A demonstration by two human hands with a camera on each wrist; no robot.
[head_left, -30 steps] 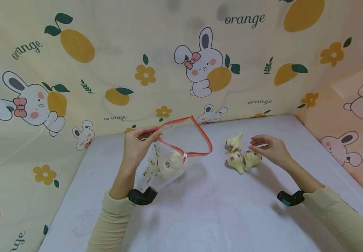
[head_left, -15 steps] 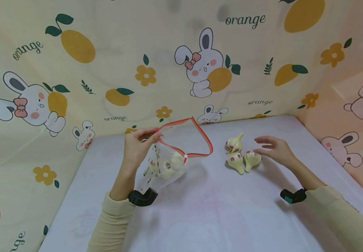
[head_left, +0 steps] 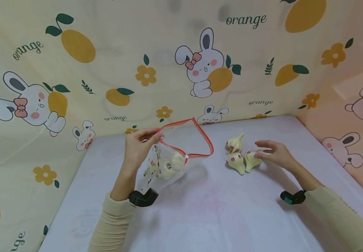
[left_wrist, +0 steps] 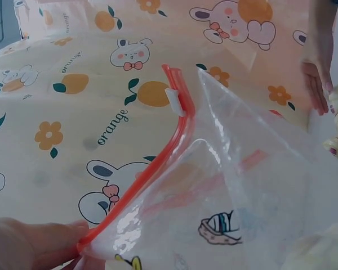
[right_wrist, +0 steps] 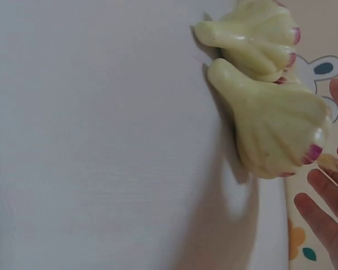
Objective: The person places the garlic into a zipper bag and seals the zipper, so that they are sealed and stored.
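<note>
My left hand [head_left: 140,145] pinches the red-edged rim of a clear zip bag [head_left: 209,144] between thumb and fingers. The bag's mouth gapes, and a white slider [left_wrist: 174,102] sits on its red strip in the left wrist view. Pale rounded things [head_left: 172,163] show through the printed plastic, their shape partly hidden. To the right lie three garlic bulbs, one behind [head_left: 234,144], one at front left [head_left: 235,162] and one at front right [head_left: 252,160]. My right hand [head_left: 276,153] hovers beside the front right bulb, fingers spread and loosely bent, its thumb close to that bulb.
The garlic lies on a pale table [head_left: 194,217]. Behind it rises a cloth wall [head_left: 169,45] printed with rabbits and oranges, and a similar wall [head_left: 336,108] borders the right side. Each wrist wears a black camera, left [head_left: 143,197] and right [head_left: 292,197].
My right hand drew slightly right from the bulbs, then lowered toward the front right bulb. My left hand and the bag have stayed nearly still; the bulbs have not moved.
</note>
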